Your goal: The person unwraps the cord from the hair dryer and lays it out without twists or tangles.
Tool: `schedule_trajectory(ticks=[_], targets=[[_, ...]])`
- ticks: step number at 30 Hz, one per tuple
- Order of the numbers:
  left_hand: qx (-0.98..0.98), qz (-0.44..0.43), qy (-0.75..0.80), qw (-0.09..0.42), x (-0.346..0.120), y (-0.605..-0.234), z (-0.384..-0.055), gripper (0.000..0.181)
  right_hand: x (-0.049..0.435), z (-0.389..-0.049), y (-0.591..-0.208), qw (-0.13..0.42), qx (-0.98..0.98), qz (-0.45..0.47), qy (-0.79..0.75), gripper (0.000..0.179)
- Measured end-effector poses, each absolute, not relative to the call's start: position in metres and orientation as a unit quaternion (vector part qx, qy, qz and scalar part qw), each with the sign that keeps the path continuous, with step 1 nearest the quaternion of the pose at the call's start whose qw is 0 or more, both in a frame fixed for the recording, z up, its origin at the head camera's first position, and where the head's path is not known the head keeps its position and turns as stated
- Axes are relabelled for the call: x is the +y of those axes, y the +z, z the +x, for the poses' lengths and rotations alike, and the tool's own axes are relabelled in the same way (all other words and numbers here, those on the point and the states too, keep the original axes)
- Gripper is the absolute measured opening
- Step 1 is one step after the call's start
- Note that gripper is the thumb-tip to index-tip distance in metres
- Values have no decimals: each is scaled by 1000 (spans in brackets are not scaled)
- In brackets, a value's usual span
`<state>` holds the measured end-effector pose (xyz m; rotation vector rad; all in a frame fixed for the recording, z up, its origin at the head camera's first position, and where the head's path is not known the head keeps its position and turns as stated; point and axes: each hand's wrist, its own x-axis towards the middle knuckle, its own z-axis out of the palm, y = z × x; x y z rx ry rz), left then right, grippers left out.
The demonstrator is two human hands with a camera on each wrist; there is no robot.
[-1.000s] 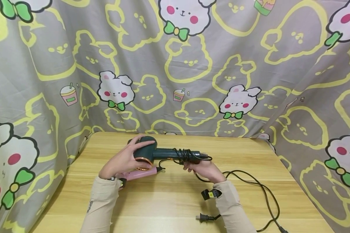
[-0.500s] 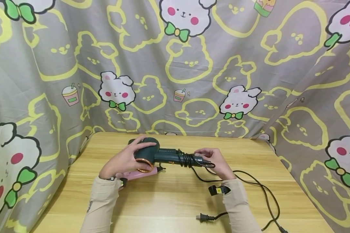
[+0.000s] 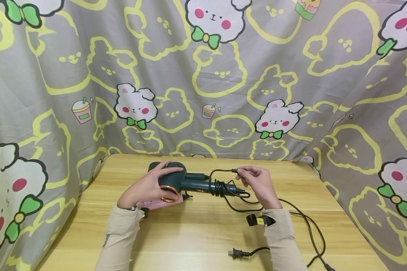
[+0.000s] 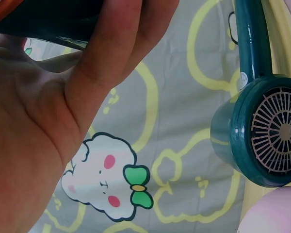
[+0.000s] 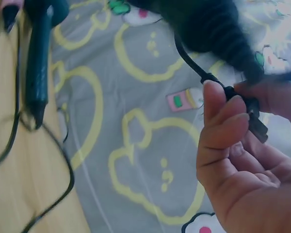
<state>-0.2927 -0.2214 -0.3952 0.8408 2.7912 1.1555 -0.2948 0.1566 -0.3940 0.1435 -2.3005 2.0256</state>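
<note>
My left hand grips the head of a dark green hair dryer with a copper-coloured ring, its handle pointing right. A black cord is wound in several turns round that handle. At the cord's loose end, my right hand pinches the plug between thumb and fingers, just past the handle's tip. In the left wrist view the held dryer fills the top left corner. A second dark green hair dryer with a round grille lies on the table, mostly hidden behind the held one in the head view.
A pink appliance lies under my left hand. Towards the front of the wooden table is another black plug. Black cords loop across the right side. A patterned curtain hangs round the table.
My right hand has gone from beneath the handle's end to beyond it, and now draws the plug and a length of cord away from the coil. My left hand keeps its grip.
</note>
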Motion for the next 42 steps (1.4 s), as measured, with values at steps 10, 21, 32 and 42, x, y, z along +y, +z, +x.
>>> schedule_trajectory(ticks=[10, 21, 32, 42], targets=[[898, 259, 354, 20, -219, -398, -295, 88, 145, -273, -372, 28, -688, 87, 720, 27], [900, 256, 353, 18, -219, -401, -297, 85, 127, -249, -353, -21, -643, 160, 749, 10], [902, 247, 355, 22, -220, -404, -300, 84, 111, -237, -355, -82, -602, 244, 756, 15], [896, 251, 366, 2, -222, -404, -300, 85, 84, -230, -365, -182, -544, 314, 757, 22]])
